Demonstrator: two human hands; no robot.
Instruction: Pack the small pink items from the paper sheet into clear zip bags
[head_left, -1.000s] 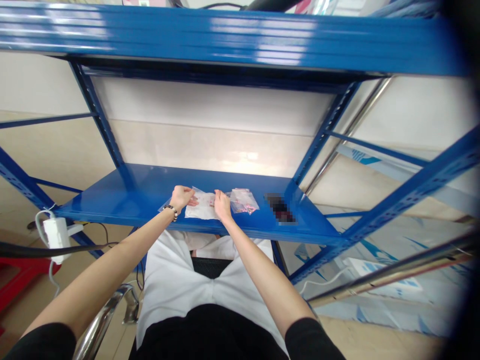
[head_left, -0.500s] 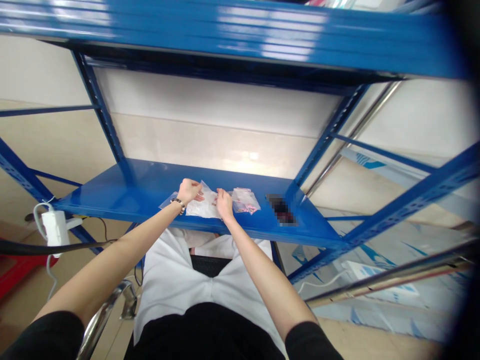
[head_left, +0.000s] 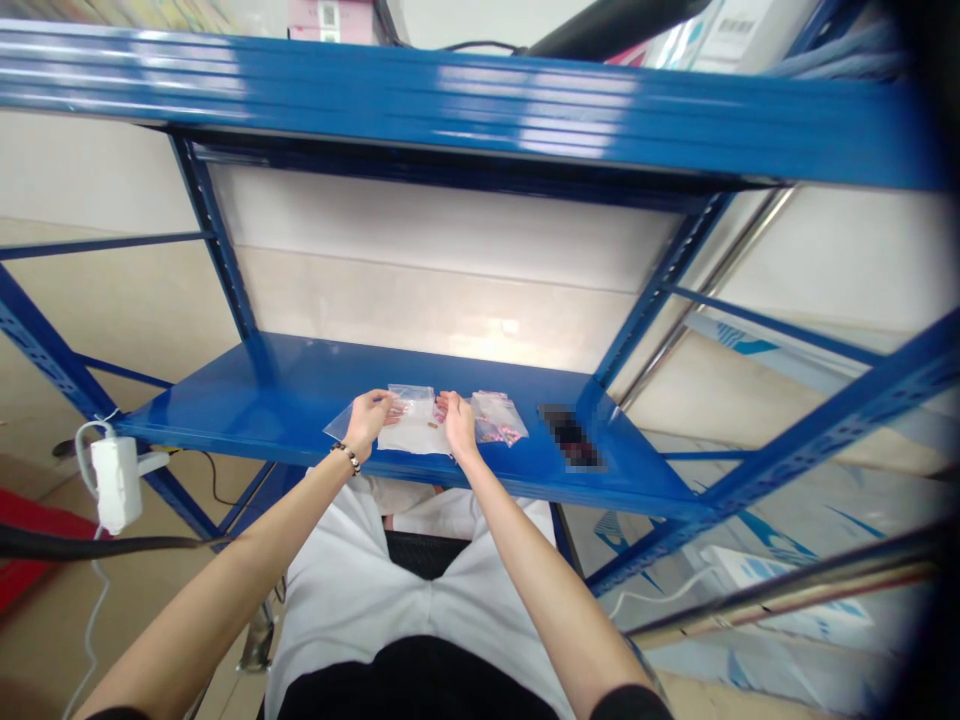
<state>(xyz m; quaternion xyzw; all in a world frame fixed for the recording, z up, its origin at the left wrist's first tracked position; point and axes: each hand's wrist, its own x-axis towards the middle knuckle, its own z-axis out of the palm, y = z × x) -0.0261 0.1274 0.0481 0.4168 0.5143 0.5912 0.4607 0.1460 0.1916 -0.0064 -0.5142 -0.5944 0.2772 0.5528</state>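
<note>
On the blue shelf [head_left: 300, 375], a clear zip bag [head_left: 411, 393] lies flat over a white sheet [head_left: 405, 438]. My left hand [head_left: 367, 420], with a beaded bracelet at the wrist, rests at the bag's left side, fingers loosely stretched over it. Across from it, my right hand [head_left: 460, 425] has its fingers bent together, with something small and pink at the fingertips, too small to name. A tiny brown piece [head_left: 433, 425] sits on the white sheet between both hands. To the right are clear bags with pink pieces [head_left: 501, 415]; another clear bag [head_left: 339, 424] lies partly behind my left hand.
A blurred dark object [head_left: 571, 437] lies on the shelf's right part. Overhead runs a blue upper beam [head_left: 375, 95] with boxes above it. A white power strip [head_left: 117, 483] hangs at the left post. Metal rails [head_left: 787, 590] stand at the right.
The view has tilted up slightly. My left fingers have loosened from the bag's raised corner, and the bag now lies flatter. The brown piece has come into sight on the sheet.
</note>
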